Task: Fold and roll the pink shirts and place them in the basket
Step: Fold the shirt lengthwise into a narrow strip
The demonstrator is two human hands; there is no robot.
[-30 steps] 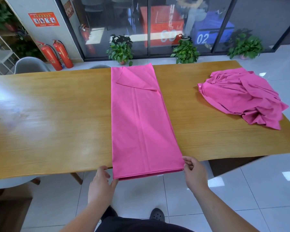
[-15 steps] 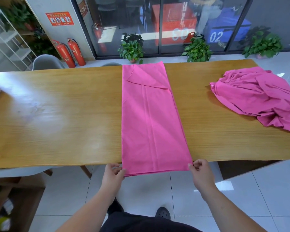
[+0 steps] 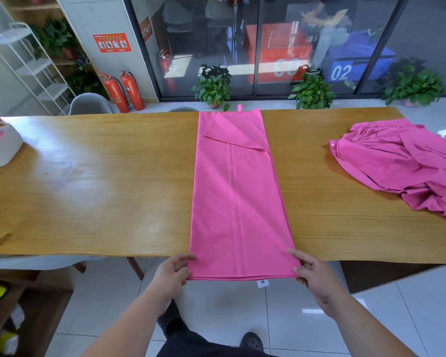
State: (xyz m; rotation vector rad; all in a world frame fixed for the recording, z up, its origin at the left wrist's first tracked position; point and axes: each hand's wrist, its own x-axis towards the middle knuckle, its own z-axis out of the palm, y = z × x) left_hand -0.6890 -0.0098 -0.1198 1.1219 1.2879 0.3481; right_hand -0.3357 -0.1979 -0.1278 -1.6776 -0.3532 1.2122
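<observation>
Grips (image 3: 173,274) (image 3: 317,279) pinch shirt (image 3: 240,197), wooden table (image 3: 101,189), tiled floor (image 3: 281,318)

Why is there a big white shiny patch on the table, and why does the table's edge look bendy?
In the head view, the patch is glare, bright light bouncing off the glossy table to the left of the folded pink shirt. Also in the head view, the wide-angle lens makes the table's straight edges look curved. Reflections make the room behind the glass wall look hazy.

Wooden table (image 3: 88,189) (glass wall (image 3: 281,47) behind)
</observation>
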